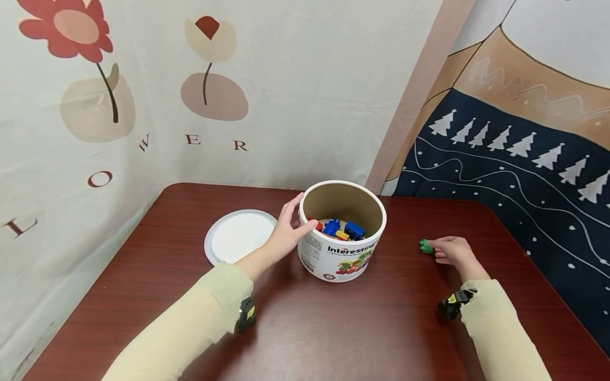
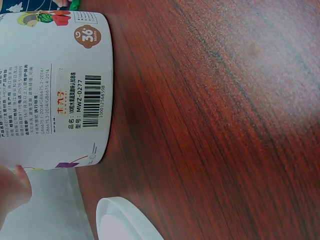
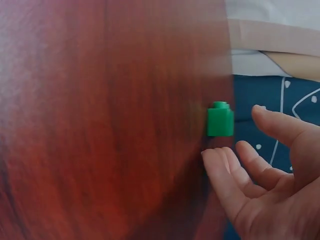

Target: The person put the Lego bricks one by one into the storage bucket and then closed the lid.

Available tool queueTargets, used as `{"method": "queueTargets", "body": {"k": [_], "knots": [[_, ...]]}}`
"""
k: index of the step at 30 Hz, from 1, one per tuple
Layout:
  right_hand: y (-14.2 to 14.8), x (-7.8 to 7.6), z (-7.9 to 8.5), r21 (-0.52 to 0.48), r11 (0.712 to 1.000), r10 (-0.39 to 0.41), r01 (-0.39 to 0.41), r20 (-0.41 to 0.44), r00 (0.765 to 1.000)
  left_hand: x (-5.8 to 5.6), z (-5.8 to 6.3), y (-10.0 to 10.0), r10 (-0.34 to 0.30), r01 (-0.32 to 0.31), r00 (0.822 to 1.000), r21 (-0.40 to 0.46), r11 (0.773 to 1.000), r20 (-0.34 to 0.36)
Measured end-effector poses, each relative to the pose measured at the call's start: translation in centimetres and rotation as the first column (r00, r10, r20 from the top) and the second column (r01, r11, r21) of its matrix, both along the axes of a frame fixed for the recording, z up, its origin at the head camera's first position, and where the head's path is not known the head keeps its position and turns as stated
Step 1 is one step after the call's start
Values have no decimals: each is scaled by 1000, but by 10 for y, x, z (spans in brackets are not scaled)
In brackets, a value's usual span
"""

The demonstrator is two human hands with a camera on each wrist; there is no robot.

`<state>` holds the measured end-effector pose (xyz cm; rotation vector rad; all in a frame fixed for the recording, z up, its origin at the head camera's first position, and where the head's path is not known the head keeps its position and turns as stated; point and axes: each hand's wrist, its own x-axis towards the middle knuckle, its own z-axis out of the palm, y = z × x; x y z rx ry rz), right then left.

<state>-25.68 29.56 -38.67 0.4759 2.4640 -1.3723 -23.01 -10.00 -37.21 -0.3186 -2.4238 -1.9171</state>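
A white printed bucket (image 1: 312, 254) stands upright on the table, with several red, blue and yellow toy bricks (image 1: 332, 227) inside it. My left hand (image 1: 285, 233) holds the bucket at its left side, thumb over the near rim and fingers spread along the wall. The left wrist view shows the bucket's barcode label (image 2: 90, 100). To the right, a small green toy brick (image 3: 220, 122) sits on the table. My right hand (image 3: 265, 175) is right beside it, thumb and fingers apart on either side in the right wrist view.
Left of the bucket lies a round white lid (image 1: 240, 235), partly behind my left forearm. The brown table (image 1: 352, 328) meets a flower-printed cloth (image 1: 295, 95) at the back and a dark cloth with white trees (image 1: 505, 180) on the right.
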Motion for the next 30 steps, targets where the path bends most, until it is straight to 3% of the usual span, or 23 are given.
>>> {"method": "queueTargets", "body": {"k": [12, 23, 30], "knots": [[-11, -6, -4, 52, 999, 8, -8, -9, 1000, 1, 1, 1, 1, -1, 1000, -3, 1000, 3], [-17, -6, -2, -80, 996, 29, -33, -50, 998, 2, 2, 1, 6, -6, 1000, -7, 1000, 16], [-18, -6, 7, -100, 992, 66, -73, -71, 995, 1, 1, 0, 4, -4, 1000, -5, 1000, 8]]}}
